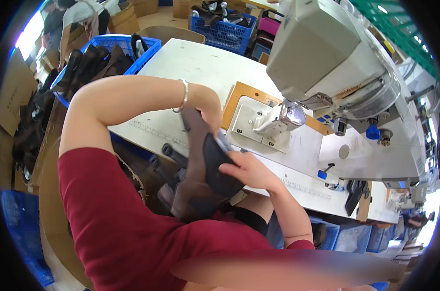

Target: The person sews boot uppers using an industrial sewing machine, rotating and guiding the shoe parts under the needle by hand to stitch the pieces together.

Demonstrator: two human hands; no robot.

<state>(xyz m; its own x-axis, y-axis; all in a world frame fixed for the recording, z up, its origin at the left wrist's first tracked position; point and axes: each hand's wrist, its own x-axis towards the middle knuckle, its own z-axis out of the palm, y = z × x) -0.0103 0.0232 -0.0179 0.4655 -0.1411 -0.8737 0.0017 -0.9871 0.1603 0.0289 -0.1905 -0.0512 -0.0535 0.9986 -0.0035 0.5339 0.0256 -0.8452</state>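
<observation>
Your left hand point(211, 112) grips top of dark brown boot piece point(203, 165); right hand point(246, 170) closed on its lower edge, piece btwn both hands, sewing machine point(326, 63) just beyond left hand.

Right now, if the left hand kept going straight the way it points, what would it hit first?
Probably the sewing machine's metal plate: the left hand, gripping the brown boot piece, points right toward it. Depth is hard to judge here.
</observation>
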